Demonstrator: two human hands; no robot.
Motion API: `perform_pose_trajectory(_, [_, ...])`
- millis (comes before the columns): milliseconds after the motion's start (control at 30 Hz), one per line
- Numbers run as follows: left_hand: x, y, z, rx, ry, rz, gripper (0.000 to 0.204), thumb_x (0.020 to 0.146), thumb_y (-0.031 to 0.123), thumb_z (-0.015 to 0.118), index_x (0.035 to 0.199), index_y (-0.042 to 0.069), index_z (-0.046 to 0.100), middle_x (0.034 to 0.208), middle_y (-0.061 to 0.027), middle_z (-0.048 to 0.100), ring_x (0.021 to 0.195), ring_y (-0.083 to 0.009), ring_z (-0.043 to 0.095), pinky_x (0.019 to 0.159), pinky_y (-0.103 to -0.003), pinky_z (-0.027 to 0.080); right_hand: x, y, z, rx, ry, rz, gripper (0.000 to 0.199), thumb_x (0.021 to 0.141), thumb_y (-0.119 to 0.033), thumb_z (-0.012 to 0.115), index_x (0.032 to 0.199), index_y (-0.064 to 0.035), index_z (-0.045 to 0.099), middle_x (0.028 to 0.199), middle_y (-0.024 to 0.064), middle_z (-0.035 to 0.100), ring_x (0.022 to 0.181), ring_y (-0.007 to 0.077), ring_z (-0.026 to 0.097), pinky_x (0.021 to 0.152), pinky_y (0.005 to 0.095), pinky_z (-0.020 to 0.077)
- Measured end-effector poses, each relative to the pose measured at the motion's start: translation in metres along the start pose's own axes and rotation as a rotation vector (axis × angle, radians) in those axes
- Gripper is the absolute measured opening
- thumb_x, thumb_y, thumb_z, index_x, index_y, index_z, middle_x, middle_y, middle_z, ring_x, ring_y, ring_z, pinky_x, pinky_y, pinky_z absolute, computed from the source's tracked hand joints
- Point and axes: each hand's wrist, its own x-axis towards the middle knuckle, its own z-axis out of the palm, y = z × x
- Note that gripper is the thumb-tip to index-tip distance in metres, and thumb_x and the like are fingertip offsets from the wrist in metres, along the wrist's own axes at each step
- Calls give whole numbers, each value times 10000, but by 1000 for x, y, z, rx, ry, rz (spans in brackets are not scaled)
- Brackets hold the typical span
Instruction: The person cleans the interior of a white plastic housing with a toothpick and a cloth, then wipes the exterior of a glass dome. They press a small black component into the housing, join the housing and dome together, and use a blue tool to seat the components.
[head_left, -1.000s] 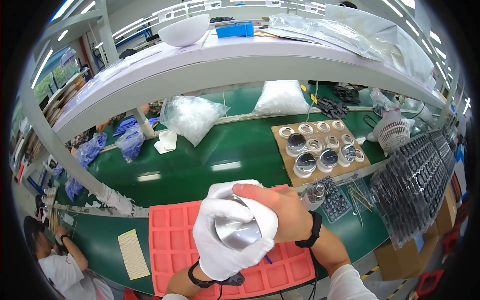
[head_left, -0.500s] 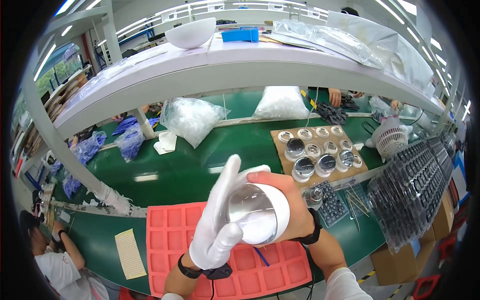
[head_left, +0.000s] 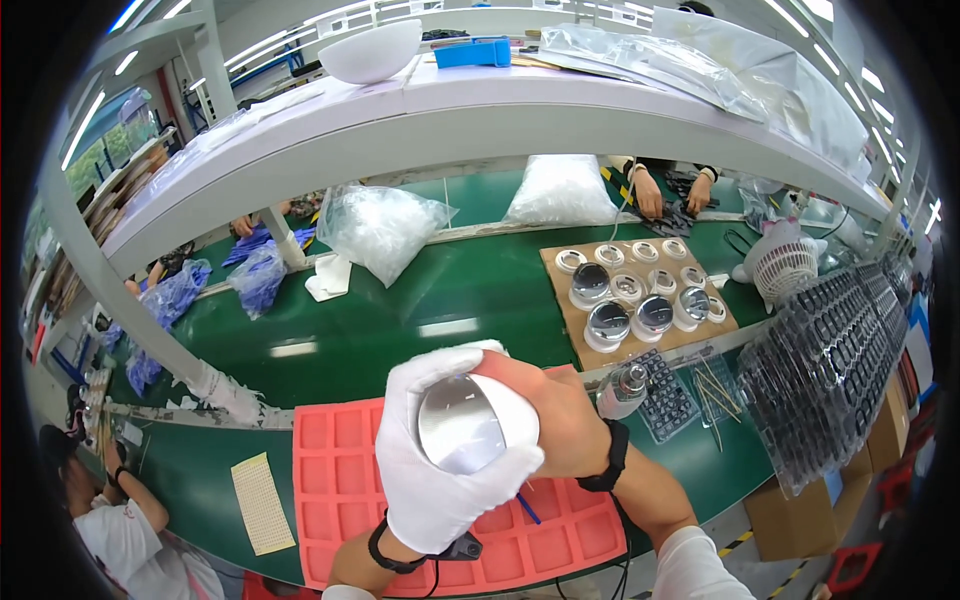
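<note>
Over the red grid tray (head_left: 318,470) I hold a clear glass-like dome with a white round base (head_left: 460,425). My left hand (head_left: 420,495), in a white glove, wraps round the dome's side with its thumb across the front. My bare right hand (head_left: 570,420) grips the white base from the right, its fingertips partly hidden behind it. The dome's shiny face is turned up toward the left. A thin blue stick (head_left: 529,508) lies on the tray below my hands.
Several similar domes and white rings stand on a brown board (head_left: 590,338). Nearby are a clear bottle (head_left: 624,388), a tray of small black parts (head_left: 668,405), wooden sticks (head_left: 716,395) and stacked black plastic trays (head_left: 830,375). A yellow sheet (head_left: 263,503) lies left. A co-worker's hands (head_left: 650,195) work beyond.
My gloved left hand has closed round the dome from a spread position. Both hands and the dome have shifted slightly left. The co-worker's hands have come further into view.
</note>
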Motion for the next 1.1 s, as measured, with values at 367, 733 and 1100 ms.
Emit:
perform_pose_trajectory(367, [2, 1, -6, -318, 65, -239, 411, 1015, 313, 575, 1290, 9, 596, 1304, -131, 577, 1182, -213, 580, 1027, -341, 461, 4, 1, 9, 144, 108, 36, 1068, 531, -289, 1018, 1401, -39, 450, 1231, 151, 677, 1030, 281, 729, 864, 345, 576])
perform_pose_trajectory(733, [-4, -23, 5, 149, 56, 267, 776, 616, 57, 914, 1285, 57, 520, 1284, -185, 544, 1152, -273, 588, 953, -384, 508, 6, -6, -3, 140, 77, 65, 820, 701, -223, 907, 1393, -35, 509, 1191, 170, 703, 951, 314, 746, 812, 353, 592])
perform_pose_trajectory(1100, [-5, -20, -2, -148, 119, 64, 225, 939, 201, 612, 1021, -4, 658, 1202, -171, 620, 1025, -251, 631, 881, -363, 523, 5, -7, 8, 28, 144, -43, 816, 662, -273, 941, 1348, -30, 575, 984, 149, 747, 803, 269, 761, 715, 327, 599])
